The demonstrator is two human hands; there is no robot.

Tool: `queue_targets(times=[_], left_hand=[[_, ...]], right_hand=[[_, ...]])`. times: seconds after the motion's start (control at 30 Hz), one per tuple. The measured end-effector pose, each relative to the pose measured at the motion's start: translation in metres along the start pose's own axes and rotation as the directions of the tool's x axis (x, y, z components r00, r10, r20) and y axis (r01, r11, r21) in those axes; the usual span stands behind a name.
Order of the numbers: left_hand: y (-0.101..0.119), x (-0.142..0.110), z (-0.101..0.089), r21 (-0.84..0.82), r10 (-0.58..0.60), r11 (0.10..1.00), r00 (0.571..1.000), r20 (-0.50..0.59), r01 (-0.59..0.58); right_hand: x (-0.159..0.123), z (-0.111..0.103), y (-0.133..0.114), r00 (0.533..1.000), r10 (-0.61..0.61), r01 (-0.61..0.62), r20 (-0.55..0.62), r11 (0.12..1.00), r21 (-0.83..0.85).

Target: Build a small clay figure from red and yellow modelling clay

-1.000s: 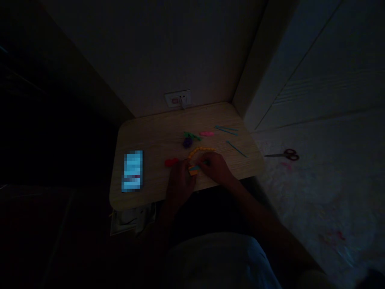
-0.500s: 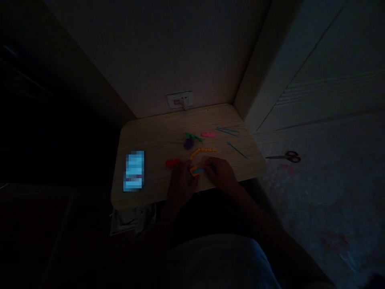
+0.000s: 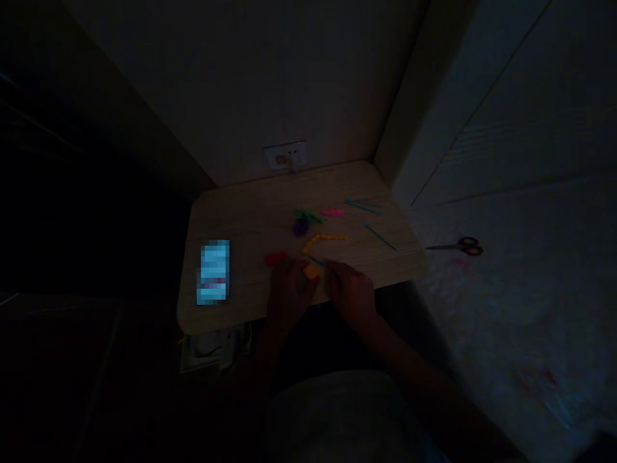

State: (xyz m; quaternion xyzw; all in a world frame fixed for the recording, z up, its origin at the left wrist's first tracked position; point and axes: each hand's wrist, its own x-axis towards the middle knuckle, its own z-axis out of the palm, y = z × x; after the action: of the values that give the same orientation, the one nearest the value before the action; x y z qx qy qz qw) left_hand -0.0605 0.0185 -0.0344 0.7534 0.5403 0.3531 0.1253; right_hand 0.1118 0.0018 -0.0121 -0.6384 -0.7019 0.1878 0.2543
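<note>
Dimly lit, a wooden table (image 3: pixel 245 222) is standing against a wall (image 3: pixel 289 83). Near its front edge, the left hand (image 3: pixel 290 284) is pinching an orange piece (image 3: pixel 311 271) toward the right hand (image 3: pixel 353 292), which is pinching a blue stick (image 3: pixel 316 261) just beside it.

Orange piece (image 3: pixel 311 271), teal stick (image 3: pixel 315 261), red lump (image 3: pixel 274 258)

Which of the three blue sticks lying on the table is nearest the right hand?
The lone blue stick; the other two sticks lie farther from the right hand, close together at their left ends.
</note>
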Motion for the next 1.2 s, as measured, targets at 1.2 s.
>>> queue_targets(times=[1.2], left_hand=[[-0.002,-0.002,0.002,-0.04,-0.027,0.999,0.997,-0.067,0.024]], right_hand=[[-0.002,-0.01,-0.005,0.983,-0.07,0.031,0.17,0.975,0.222]])
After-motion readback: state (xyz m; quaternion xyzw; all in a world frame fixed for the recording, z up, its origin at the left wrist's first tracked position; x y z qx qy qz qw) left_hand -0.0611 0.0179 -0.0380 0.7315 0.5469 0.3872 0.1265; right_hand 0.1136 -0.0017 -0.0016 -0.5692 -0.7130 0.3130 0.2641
